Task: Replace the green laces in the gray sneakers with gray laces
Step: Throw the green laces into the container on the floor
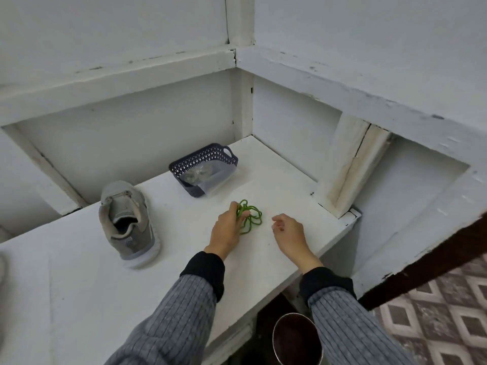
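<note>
Green lace [250, 217] is out & bundled on the white shelf [184, 259], our left hand [226, 229] pinching it, right hand [288, 229] loose w/ nothing; gray sneaker [129, 222] looks unlaced, so gray laces, prob. bagged in the basket [204, 167], still to thread.

laceless gray sneaker [128, 222]; bunched green lace [250, 216]

text: none readable | sneaker [128, 222]: no brand mark legible | basket [203, 164]: pattern only, no label | bag in basket: too blurred to tell
</note>
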Action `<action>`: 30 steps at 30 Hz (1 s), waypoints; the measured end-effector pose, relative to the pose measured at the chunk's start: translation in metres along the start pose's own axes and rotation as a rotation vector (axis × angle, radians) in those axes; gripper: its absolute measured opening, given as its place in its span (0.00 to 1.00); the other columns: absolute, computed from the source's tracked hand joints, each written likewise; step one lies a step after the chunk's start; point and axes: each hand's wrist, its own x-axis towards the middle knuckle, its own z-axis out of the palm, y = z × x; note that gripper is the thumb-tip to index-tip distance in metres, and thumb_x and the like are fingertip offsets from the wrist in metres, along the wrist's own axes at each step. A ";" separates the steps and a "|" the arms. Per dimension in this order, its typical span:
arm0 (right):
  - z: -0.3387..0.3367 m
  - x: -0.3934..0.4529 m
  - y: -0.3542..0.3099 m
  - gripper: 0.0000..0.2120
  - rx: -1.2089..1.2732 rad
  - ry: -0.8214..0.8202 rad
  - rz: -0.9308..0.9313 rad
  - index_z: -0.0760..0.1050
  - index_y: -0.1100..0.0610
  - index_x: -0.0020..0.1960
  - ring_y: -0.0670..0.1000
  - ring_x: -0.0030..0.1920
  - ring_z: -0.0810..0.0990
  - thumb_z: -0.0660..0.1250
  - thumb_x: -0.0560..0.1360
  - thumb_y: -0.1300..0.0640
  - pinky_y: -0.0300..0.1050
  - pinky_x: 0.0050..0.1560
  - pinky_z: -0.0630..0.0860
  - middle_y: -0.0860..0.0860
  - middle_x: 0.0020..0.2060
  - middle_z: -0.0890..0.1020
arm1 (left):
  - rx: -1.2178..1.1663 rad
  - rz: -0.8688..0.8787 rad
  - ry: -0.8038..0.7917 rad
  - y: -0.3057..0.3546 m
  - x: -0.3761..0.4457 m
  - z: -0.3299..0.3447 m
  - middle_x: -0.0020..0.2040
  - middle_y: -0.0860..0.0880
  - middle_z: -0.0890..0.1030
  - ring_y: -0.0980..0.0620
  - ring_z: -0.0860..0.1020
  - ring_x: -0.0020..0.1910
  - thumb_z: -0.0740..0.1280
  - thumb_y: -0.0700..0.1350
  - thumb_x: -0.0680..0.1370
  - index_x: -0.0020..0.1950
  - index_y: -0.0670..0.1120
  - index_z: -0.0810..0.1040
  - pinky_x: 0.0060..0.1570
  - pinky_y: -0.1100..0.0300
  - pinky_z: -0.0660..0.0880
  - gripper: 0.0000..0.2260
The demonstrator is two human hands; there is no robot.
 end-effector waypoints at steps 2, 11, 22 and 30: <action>-0.009 -0.027 0.006 0.13 -0.044 0.009 0.006 0.74 0.60 0.63 0.49 0.51 0.75 0.59 0.80 0.62 0.38 0.51 0.71 0.56 0.55 0.78 | 0.034 0.025 -0.017 0.010 -0.025 -0.002 0.41 0.47 0.78 0.46 0.74 0.36 0.58 0.58 0.82 0.50 0.46 0.66 0.35 0.52 0.68 0.15; -0.047 -0.161 0.054 0.09 -0.250 -0.038 0.066 0.79 0.59 0.52 0.52 0.52 0.77 0.60 0.79 0.62 0.45 0.53 0.74 0.53 0.49 0.80 | 0.235 0.099 -0.108 0.051 -0.143 0.023 0.42 0.46 0.77 0.44 0.74 0.39 0.55 0.57 0.84 0.52 0.44 0.69 0.37 0.52 0.69 0.16; -0.055 -0.219 0.156 0.07 -0.346 -0.172 0.214 0.79 0.56 0.51 0.56 0.52 0.78 0.62 0.78 0.60 0.54 0.54 0.77 0.55 0.50 0.81 | 0.361 0.070 -0.319 0.018 -0.218 0.131 0.47 0.44 0.79 0.44 0.78 0.42 0.58 0.55 0.83 0.55 0.47 0.69 0.40 0.51 0.75 0.11; 0.009 -0.178 0.319 0.08 -0.351 -0.260 0.334 0.78 0.56 0.53 0.59 0.51 0.80 0.62 0.77 0.61 0.52 0.52 0.78 0.57 0.50 0.81 | 0.357 -0.059 -0.511 -0.096 -0.194 0.299 0.50 0.45 0.80 0.44 0.81 0.46 0.60 0.53 0.82 0.60 0.48 0.71 0.47 0.46 0.80 0.12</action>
